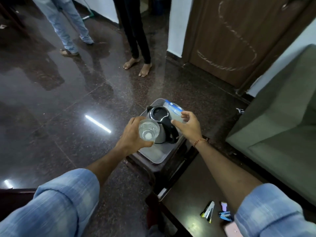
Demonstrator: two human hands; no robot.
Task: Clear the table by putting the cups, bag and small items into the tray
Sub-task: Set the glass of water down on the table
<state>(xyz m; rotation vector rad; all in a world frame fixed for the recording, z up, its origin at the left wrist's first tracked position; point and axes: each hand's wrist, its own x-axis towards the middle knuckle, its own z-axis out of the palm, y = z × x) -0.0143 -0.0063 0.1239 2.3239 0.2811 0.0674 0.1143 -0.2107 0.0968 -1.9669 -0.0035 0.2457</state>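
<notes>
While the left hand [131,134] carries a clear ribbed drinking glass [148,130] over the pale grey rectangular plastic tray [154,155], its fingers are wrapped closed round the glass wall, thumb under the near side. The right hand [189,126] hovers beside the steel electric kettle with black lid and handle [161,124] that stands in the tray; its fingers are loosely spread and grasp nothing, the fingertips near the kettle handle and the clear plastic bag with a blue zip strip [174,109] lying at the tray's far end. The tray rests on a small dark stool-like surface [172,161].

Still on the dark low surface [193,194] near the right sleeve lie a small stapler-like item with yellow trim [209,212], a blue clip-like item [224,217] and a small lilac item [223,206]; a pink object [230,228] shows at the frame edge.

Likely hazards: the free tray floor is narrow, so the glass could knock the kettle or be set on the rim and tip. The tray appears to overhang its support, so weight placed at the near end may tilt it.
</notes>
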